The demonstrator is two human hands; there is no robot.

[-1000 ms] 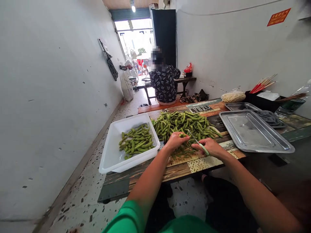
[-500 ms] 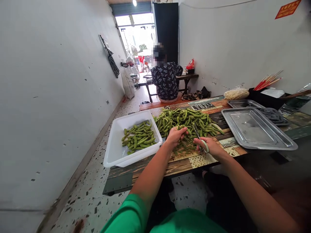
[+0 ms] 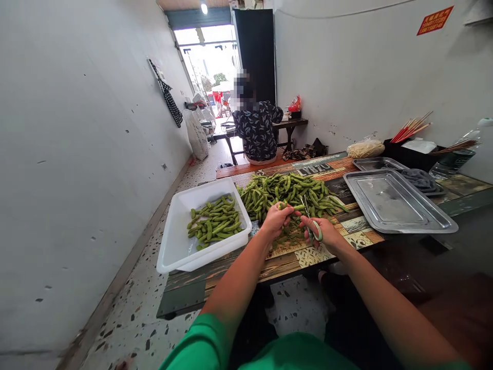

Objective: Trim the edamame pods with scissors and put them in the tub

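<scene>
My left hand [image 3: 278, 218] is closed on a green edamame pod [image 3: 297, 207], whose end points right. A pair of scissors with pale green handles [image 3: 318, 231] is in my right hand [image 3: 324, 232], and its blades stand up at the tip of the pod. Behind both hands spreads a large heap of edamame pods [image 3: 269, 191] on the wood-patterned table [image 3: 277, 262]. Small cut bits lie below my hands, partly hidden by them. To the left, a white plastic tub [image 3: 173, 241] holds more pods [image 3: 215, 221].
At the right lies a metal tray [image 3: 400, 203], with a smaller tray of dark grey stuff [image 3: 418, 180] behind it. A black box of skewers [image 3: 408, 153] and a bag of pale sticks [image 3: 365, 148] stand farther back. Another person [image 3: 254, 131] sits beyond the table, facing away.
The scissors have come closer to my left hand, and their blades now meet the pod's end. The whole view has shifted slightly, with the table things appearing farther left.
</scene>
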